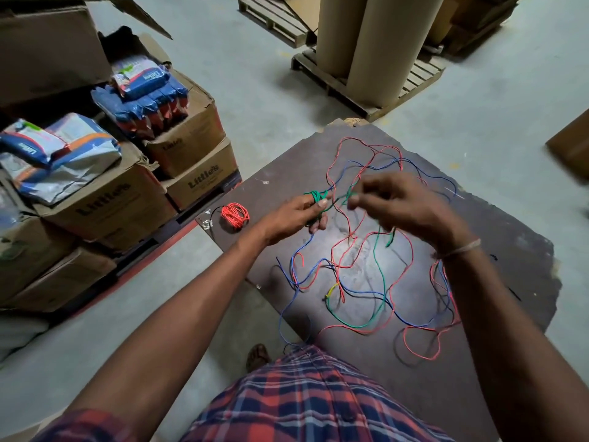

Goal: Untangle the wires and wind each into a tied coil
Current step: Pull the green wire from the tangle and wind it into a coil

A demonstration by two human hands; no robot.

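A green wire [380, 275] is partly wound around the fingers of my left hand [298, 215], which grips that small green coil [316, 196]. My right hand [401, 202], blurred, pinches the same green wire a little to the right of the coil. The rest of the green wire trails down over the dark board [497, 237], mixed with a loose tangle of red, blue and black wires [347, 266]. A finished red coil [235, 215] lies alone near the board's left corner.
Stacked cardboard boxes [121, 202] with blue packets on top stand to the left. Large cardboard rolls on a wooden pallet [376, 100] stand beyond the board. Concrete floor surrounds the board. My foot in a sandal [257, 357] shows below the board's near edge.
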